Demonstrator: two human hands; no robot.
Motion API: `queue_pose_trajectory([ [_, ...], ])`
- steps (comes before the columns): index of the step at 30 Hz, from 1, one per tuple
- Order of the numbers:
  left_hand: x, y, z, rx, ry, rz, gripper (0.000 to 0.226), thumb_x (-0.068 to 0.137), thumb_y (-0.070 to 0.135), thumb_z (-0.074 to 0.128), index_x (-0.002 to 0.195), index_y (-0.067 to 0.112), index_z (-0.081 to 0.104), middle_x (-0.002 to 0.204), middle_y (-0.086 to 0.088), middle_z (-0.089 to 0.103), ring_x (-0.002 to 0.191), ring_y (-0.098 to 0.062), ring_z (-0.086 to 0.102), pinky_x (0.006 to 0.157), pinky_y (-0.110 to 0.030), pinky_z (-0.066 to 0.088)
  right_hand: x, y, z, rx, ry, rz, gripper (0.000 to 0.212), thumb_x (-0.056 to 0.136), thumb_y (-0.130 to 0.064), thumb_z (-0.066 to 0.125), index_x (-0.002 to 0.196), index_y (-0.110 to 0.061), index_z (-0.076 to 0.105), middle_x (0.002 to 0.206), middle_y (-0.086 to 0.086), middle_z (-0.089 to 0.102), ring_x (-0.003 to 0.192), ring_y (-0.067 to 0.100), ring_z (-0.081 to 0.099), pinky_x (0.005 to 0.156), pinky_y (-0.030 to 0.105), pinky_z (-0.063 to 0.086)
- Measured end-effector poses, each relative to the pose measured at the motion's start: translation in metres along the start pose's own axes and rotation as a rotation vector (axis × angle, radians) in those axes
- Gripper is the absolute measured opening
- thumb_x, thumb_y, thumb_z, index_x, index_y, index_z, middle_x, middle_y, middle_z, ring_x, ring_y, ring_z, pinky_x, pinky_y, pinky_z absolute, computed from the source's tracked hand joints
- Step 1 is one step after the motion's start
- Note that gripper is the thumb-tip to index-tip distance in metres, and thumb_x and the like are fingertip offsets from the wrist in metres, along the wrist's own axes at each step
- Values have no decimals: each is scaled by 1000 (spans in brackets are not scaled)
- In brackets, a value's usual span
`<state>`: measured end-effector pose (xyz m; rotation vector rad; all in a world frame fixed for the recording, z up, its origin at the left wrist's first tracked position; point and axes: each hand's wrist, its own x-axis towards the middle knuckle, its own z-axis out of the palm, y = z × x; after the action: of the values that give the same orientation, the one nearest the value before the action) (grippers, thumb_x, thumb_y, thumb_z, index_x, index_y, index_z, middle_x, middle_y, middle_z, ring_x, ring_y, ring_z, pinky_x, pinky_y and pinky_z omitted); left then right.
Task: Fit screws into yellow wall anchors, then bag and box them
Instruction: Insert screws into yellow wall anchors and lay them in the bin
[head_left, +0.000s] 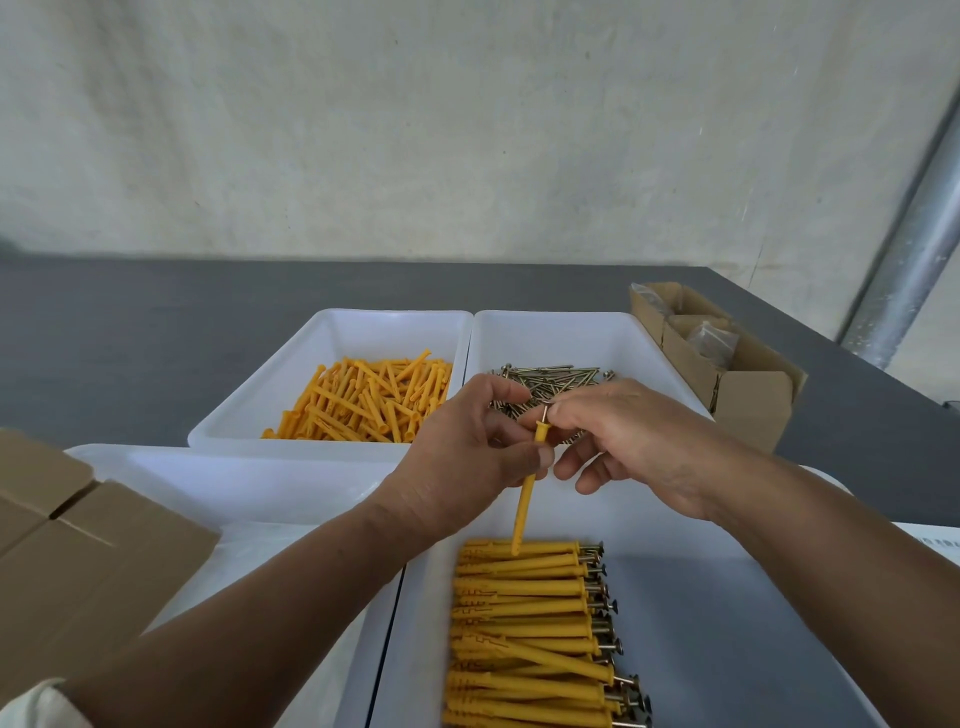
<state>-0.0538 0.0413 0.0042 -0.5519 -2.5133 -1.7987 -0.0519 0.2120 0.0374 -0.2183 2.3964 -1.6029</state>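
The yellow anchor (525, 499) is in your left hand (467, 457). It stands almost upright, a little tilted, with its collar end on top. You hold it above the far edge of the near tray (727, 649). Your left thumb and first fingers pinch its shaft just under the collar, and the other fingers of this hand are curled behind it.

A screw (544, 414) stands in the open top of the anchor, and most of its shank shows above the collar. Your right hand (639, 441) pinches the upper end of this screw between thumb and forefinger. The remaining fingers are loosely bent and a little spread below. The lower tip of the anchor reaches the first row of finished pieces (524, 613); I cannot tell if it touches them.

The finished pieces lie side by side on the left side of the near tray, with the screw heads pointing right. Behind your hands, the far left tray (332, 322) holds loose anchors (363, 400). The far right tray (571, 327), touching it, holds a heap of screws (550, 379). Another white tray (234, 478) stands at the near left. A closed cardboard box (78, 561) partly covers its left side. An open carton (748, 395) stands to the right of the screw tray on the grey table (130, 338).
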Motion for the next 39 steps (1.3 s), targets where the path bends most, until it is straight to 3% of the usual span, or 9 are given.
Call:
queue_pose_trajectory([
  [4,-1,1,0,12,-6,-4,44,83,16,75,119,21,51,77,1,74,78,-15,71,77,-31,59,0,-1,-1,-34,34,-15,21,96,-24,52,97,-25,72,79,-7,73,68,13,67,64,28,54],
  [9,-1,3,1,42,-27,-13,45,83,18,76,119,23,50,77,3,74,77,-13,70,78,-32,59,-2,-2,-6,-263,130,-212,7,89,-39,61,93,-41,67,78,-20,67,69,2,68,59,20,51],
  [13,-2,2,2,94,-48,-18,46,80,17,78,116,27,52,79,6,74,79,-10,70,81,-32,57,-8,-6,-11,-553,66,-269,6,85,-34,70,87,-39,66,75,-16,68,68,3,66,64,25,54],
  [17,-3,2,2,122,-78,-17,46,79,14,79,114,29,53,82,11,75,78,-4,69,76,-25,55,-13,-9,-16,-801,29,-214,7,85,-37,71,82,-35,65,70,-14,65,66,0,62,56,19,47],
  [21,-3,0,4,167,-90,-8,41,81,16,76,115,26,54,82,12,75,77,-2,69,72,-23,54,-14,-7,-13,-896,-47,-143,8,89,-39,66,85,-33,63,75,-11,68,68,3,68,52,19,49],
  [27,0,-2,3,100,27,4,27,85,12,71,107,22,60,78,2,74,76,-16,69,80,-40,58,-10,2,-5,-975,-144,-104,8,93,-34,62,87,-29,63,79,-8,67,67,9,69,50,20,44],
  [33,-1,-2,3,112,44,15,25,85,13,71,106,21,61,77,3,73,74,-15,69,78,-37,59,-10,7,2,-1096,-219,-102,9,93,-34,62,95,-25,65,76,-10,59,63,3,56,56,20,42],
  [39,-1,-1,3,103,58,21,23,85,13,71,104,22,61,77,3,73,75,-16,69,78,-39,59,-9,10,6,-1204,-237,-93,13,90,-34,66,101,-27,66,84,-11,55,66,4,49,52,18,32],
])
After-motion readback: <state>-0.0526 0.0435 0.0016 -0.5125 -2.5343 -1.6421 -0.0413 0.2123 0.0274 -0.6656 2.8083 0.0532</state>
